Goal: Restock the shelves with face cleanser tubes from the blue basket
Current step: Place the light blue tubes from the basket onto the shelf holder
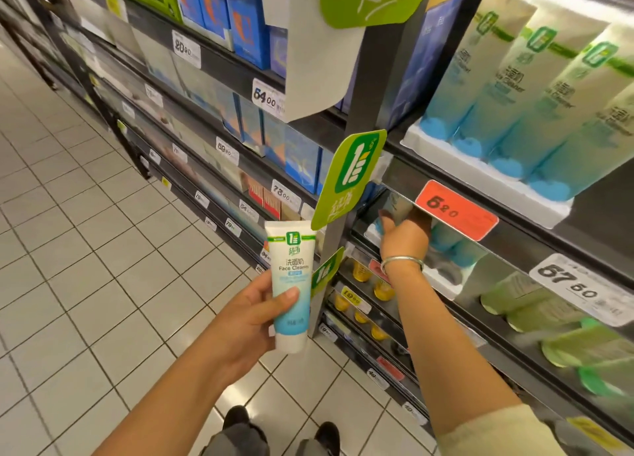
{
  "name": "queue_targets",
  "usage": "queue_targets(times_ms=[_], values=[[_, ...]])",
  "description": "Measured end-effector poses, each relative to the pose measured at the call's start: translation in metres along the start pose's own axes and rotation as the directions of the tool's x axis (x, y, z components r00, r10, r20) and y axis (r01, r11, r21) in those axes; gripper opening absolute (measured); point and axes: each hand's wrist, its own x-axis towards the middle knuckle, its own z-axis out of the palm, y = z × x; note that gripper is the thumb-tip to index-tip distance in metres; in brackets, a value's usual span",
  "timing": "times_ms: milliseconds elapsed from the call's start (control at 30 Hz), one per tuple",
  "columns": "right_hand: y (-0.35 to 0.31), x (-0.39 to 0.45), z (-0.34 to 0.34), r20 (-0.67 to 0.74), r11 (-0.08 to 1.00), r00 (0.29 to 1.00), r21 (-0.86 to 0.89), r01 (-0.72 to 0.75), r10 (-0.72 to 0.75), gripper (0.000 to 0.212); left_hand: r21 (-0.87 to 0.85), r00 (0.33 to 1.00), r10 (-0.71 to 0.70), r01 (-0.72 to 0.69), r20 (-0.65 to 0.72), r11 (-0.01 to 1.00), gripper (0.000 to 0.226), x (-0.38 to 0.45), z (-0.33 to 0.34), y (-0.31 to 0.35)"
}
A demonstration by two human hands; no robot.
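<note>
Left hand [247, 315] grips a face cleanser tube [291, 285] upright, crimped end up, out in the aisle. Right hand [404, 231] curls around another tube [398, 208] on the shelf [480, 249], under the red price tag [456, 210].

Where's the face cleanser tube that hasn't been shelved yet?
The face cleanser tube is gripped upright in the left hand, low centre in the head view, over the tiled floor just left of the green shelf sign.

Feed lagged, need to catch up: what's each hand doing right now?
Left hand: holds a white-and-blue face cleanser tube, upright, off the shelf.
Right hand: reaches under the shelf edge, fingers around a tube there.
</note>
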Motion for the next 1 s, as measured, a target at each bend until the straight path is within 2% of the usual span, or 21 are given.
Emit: queue_targets(times_ms=[67, 167, 233, 300, 333, 467, 567, 733, 833, 933, 1000], values=[[0.002, -0.005, 0.000, -0.042, 0.986, 0.999, 0.167, 0.011, -0.004, 0.047, 0.020, 1.000, -0.020, 0.019, 0.021, 1.000, 0.046, -0.002, -0.002, -0.004], [0.012, -0.016, -0.007, -0.075, 0.957, 0.996, 0.290, -0.021, 0.044, 0.038, 0.033, 0.997, -0.050, 0.048, 0.053, 0.998, 0.043, -0.003, -0.002, -0.011], [0.020, -0.029, -0.014, -0.072, 0.883, 0.994, 0.468, -0.042, 0.086, 0.026, 0.051, 0.995, -0.078, 0.075, 0.062, 0.996, 0.047, 0.000, 0.001, -0.017], [0.028, -0.043, -0.020, -0.006, 0.745, 0.995, 0.663, -0.068, 0.097, 0.008, 0.076, 0.992, -0.103, 0.098, 0.076, 0.992, 0.050, 0.008, 0.008, -0.021], [0.032, -0.048, -0.023, 0.039, 0.680, 0.996, 0.728, -0.086, 0.085, 0.007, 0.094, 0.990, -0.116, 0.108, 0.084, 0.990, 0.050, 0.014, 0.012, -0.021], [0.047, -0.057, -0.035, 0.266, 0.545, 0.962, 0.815, -0.195, -0.055, 0.006, 0.182, 0.982, -0.152, 0.130, 0.111, 0.975, 0.041, 0.045, 0.035, -0.020], [0.057, -0.058, -0.042, 0.389, 0.563, 0.898, 0.798, -0.217, -0.206, 0.018, 0.218, 0.973, -0.165, 0.128, 0.160, 0.967, 0.034, 0.064, 0.057, -0.024], [0.068, -0.042, -0.059, 0.465, 0.591, 0.864, 0.757, -0.277, -0.191, 0.026, 0.314, 0.972, -0.175, 0.119, 0.155, 0.942, 0.022, 0.091, 0.084, -0.022], [0.068, -0.034, -0.063, 0.389, 0.649, 0.912, 0.729, -0.218, -0.131, 0.025, 0.355, 0.983, -0.086, 0.023, 0.164, 0.935, 0.028, 0.104, 0.097, -0.017], [0.071, -0.038, -0.060, 0.296, 0.681, 0.954, 0.707, -0.191, -0.039, 0.020, 0.425, 0.993, 0.057, -0.095, 0.100, 0.900, 0.032, 0.112, 0.110, -0.018], [0.075, -0.039, -0.059, 0.175, 0.774, 0.985, 0.623, -0.116, 0.008, 0.028, 0.491, 0.990, 0.120, -0.142, 0.077, 0.860, 0.032, 0.114, 0.118, -0.018]])
